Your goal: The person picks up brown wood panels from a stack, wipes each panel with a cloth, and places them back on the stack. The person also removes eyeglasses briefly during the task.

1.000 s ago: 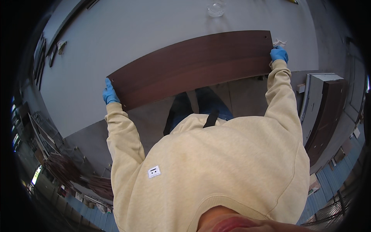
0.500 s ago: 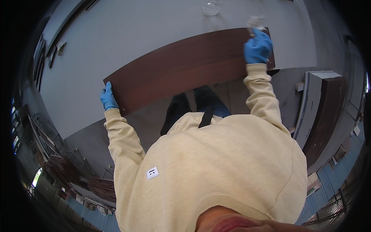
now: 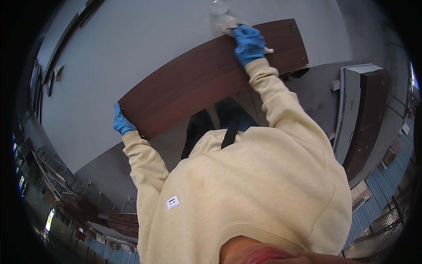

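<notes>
Holding the long dark brown wooden board [image 3: 206, 83] flat on the pale grey table [image 3: 132, 48], I have it lying slantwise, its left end low and near me, its right end far and high in view. My left hand [image 3: 121, 122], in a blue glove, is wrapped around the board's near left corner, fingers curled over the edge and gripping it. My right hand [image 3: 249, 42], gloved the same blue, lies on the board's top face close to its far edge, clutching a crumpled whitish cloth [image 3: 226, 23] that pokes out ahead of the fingers [image 3: 246, 33] and touches the board. Just beyond that cloth, on the table, stands a small clear round container [image 3: 218, 6], very near the board's far edge. Both arms are in cream yellow sleeves. To my right, well apart from the board, 1 grey-topped stack of dark panels [image 3: 360, 114] stands on the floor. Low on my left, more dark brown boards [image 3: 79, 207] lie piled on the floor.
</notes>
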A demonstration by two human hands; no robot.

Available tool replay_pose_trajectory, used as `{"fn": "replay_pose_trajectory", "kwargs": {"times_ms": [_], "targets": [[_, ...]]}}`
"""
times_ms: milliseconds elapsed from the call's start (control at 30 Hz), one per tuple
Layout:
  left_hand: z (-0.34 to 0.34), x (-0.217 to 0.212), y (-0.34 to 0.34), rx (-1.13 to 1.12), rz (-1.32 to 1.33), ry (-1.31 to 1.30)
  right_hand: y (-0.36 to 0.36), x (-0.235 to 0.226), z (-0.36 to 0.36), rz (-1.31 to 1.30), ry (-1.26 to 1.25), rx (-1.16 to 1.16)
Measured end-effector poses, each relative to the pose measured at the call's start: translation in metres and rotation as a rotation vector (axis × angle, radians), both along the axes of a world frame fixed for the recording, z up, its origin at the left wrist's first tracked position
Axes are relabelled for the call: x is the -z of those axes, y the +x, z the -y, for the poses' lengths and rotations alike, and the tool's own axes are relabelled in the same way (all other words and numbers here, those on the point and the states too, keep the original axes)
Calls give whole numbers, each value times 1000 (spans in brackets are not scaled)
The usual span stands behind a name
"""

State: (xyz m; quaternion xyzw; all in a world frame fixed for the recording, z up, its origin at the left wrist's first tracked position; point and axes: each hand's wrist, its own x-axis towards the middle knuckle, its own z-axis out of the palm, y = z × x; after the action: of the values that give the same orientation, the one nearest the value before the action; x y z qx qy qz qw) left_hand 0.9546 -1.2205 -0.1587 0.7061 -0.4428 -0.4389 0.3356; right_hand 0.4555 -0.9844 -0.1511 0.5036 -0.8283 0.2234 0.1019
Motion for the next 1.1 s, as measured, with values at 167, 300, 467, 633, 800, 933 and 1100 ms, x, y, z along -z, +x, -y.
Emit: {"fn": "replay_pose_trajectory", "kwargs": {"times_ms": [167, 300, 467, 633, 800, 933, 1100], "targets": [[-19, -23, -23, 42, -95, -119, -212, 30, -142, 256, 252, 752], [-44, -77, -35, -124, 4, -112, -255, 22, -189, 823, 155, 702], [-22, -75, -3, -193, -394, -142, -270, 19, -249, 893, 72, 566], [1, -76, 31, 244, -458, -222, -254, -22, -242, -123, 348, 55], [-13, -104, -33, 237, -402, -231, -258, -19, -210, 1035, -526, 216], [-14, -83, -30, 229, -564, -147, -252, -3, -203, 1239, -757, 224], [-22, -71, -11, 360, -528, -153, -244, 11, -214, 1286, -860, 326]]}}
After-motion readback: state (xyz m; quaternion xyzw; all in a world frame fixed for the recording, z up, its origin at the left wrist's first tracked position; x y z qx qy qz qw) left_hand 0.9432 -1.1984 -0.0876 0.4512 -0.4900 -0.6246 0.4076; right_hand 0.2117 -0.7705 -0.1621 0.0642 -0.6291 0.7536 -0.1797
